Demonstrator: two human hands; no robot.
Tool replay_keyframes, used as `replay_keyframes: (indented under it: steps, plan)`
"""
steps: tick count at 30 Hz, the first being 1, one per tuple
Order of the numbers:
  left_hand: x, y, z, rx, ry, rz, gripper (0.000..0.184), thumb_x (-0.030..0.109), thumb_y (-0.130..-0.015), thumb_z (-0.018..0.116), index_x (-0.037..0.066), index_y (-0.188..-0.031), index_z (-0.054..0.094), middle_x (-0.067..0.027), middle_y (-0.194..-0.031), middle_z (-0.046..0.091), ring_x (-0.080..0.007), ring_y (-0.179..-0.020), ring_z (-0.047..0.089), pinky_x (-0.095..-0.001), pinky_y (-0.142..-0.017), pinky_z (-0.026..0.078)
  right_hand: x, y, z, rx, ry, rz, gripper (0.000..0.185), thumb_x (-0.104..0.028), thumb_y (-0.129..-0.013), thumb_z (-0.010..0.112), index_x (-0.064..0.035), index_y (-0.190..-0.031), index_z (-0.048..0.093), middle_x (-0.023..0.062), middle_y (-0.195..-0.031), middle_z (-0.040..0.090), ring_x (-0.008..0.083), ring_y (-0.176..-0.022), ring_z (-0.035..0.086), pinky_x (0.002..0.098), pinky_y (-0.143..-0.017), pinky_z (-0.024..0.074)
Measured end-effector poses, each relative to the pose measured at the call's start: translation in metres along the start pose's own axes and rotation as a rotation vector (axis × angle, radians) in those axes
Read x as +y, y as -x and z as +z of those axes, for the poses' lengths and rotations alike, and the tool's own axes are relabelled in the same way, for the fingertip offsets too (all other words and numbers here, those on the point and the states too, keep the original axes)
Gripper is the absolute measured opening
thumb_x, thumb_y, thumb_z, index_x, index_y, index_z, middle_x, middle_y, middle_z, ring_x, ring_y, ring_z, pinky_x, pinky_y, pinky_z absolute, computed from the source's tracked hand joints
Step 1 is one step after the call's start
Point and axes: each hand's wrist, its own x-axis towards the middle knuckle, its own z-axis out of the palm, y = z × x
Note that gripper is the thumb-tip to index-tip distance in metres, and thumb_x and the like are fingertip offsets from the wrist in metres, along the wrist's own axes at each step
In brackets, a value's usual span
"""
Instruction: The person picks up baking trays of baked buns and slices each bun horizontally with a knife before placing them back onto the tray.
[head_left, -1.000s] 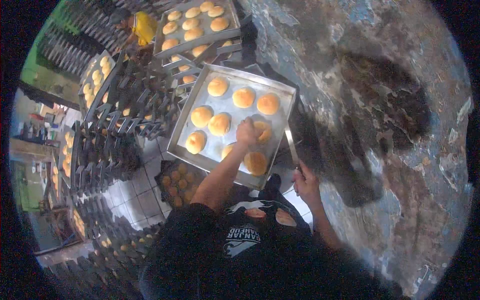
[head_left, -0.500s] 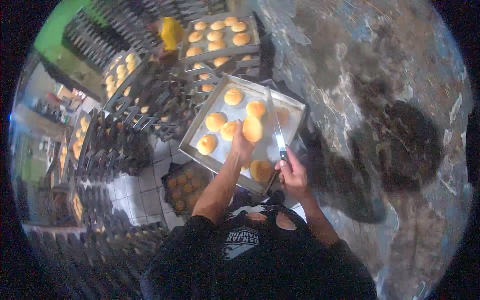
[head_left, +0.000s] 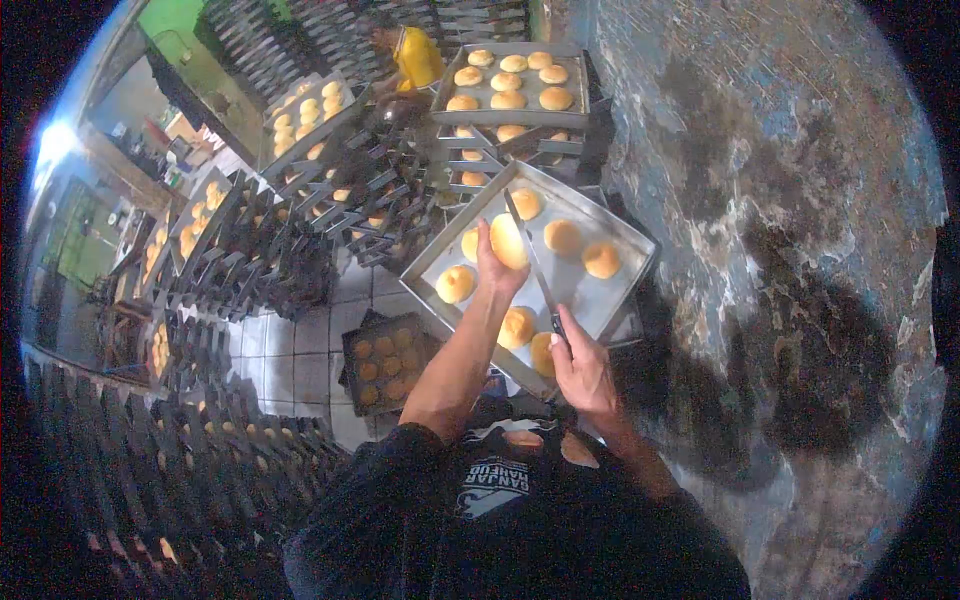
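My left hand (head_left: 497,268) is closed around a golden round bun (head_left: 509,241), held above a metal baking tray (head_left: 624,318). In my right hand (head_left: 584,372) is a long knife (head_left: 540,272), gripped by its dark handle. The blade slants up and left along the right side of the held bun; whether it touches or cuts the crust I cannot tell. Several more buns lie spaced on the tray, among them one bun (head_left: 562,237) right of the blade and another bun (head_left: 455,284) left of my wrist. My forearms hide part of the near edge.
Behind the tray rises a stack of bun-filled trays (head_left: 510,118). More stacked trays (head_left: 300,125) stand to the left, and a person in a yellow top (head_left: 415,60) is beyond them. A dark tray of buns (head_left: 385,362) sits low on the tiled floor (head_left: 283,350). A stained wall-like surface (head_left: 760,200) fills the right.
The knife blade, earlier apart from the bun in my left hand, now lies beside it. The camera view has shifted, showing more of the person in yellow.
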Motion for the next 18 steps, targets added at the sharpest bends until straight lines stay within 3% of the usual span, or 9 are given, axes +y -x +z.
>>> replay_keyframes:
  steps: [7, 10, 12, 17, 18]
  plan:
    - [-0.001, 0.002, 0.006, -0.006, -0.086, -0.025, 0.054, 0.066, -0.088, 0.062, 0.012, -0.098, 0.067, -0.004, -0.087, 0.07, -0.0203, -0.081, 0.067, -0.0363, -0.069, 0.056, -0.002, 0.003, -0.003, 0.017, 0.004, -0.003, 0.047, -0.015, -0.099, 0.054, 0.0036, -0.142, 0.046, 0.0331, -0.122, 0.06, 0.0478, -0.111, 0.061, 0.0475, -0.093, 0.0496]
    - [-0.012, 0.009, 0.005, -0.03, -0.184, -0.087, 0.049, 0.06, -0.091, 0.062, 0.012, -0.1, 0.067, -0.0046, -0.089, 0.071, -0.0208, -0.083, 0.068, -0.0382, -0.073, 0.058, -0.005, -0.009, -0.005, 0.084, -0.022, 0.016, 0.048, -0.015, -0.099, 0.055, 0.0028, -0.143, 0.047, 0.0322, -0.121, 0.063, 0.0431, -0.113, 0.063, 0.0439, -0.096, 0.0495]
    - [-0.019, 0.02, 0.015, -0.055, -0.245, -0.053, 0.045, 0.055, -0.093, 0.063, 0.011, -0.102, 0.067, -0.0057, -0.092, 0.072, -0.0219, -0.086, 0.068, -0.039, -0.077, 0.059, -0.016, -0.02, -0.014, 0.032, -0.02, 0.104, 0.048, -0.015, -0.099, 0.055, 0.0034, -0.143, 0.046, 0.0321, -0.12, 0.063, 0.0433, -0.112, 0.064, 0.0434, -0.095, 0.05]
    - [0.011, 0.002, -0.004, -0.144, -0.132, -0.071, 0.041, 0.05, -0.094, 0.065, 0.012, -0.108, 0.065, -0.0073, -0.099, 0.071, -0.0226, -0.09, 0.069, -0.0402, -0.08, 0.058, -0.016, 0.006, -0.01, 0.011, 0.057, 0.041, 0.048, -0.016, -0.1, 0.055, 0.0039, -0.142, 0.046, 0.0324, -0.117, 0.064, 0.0431, -0.11, 0.065, 0.0429, -0.092, 0.0514]
    - [0.013, 0.008, -0.001, -0.17, -0.23, -0.091, 0.04, 0.049, -0.094, 0.066, 0.013, -0.111, 0.065, -0.0069, -0.1, 0.071, -0.0223, -0.09, 0.069, -0.0404, -0.081, 0.058, -0.018, 0.011, -0.01, -0.014, 0.058, 0.072, 0.047, -0.016, -0.1, 0.054, 0.0041, -0.142, 0.046, 0.0327, -0.117, 0.063, 0.0432, -0.11, 0.065, 0.043, -0.091, 0.0513]
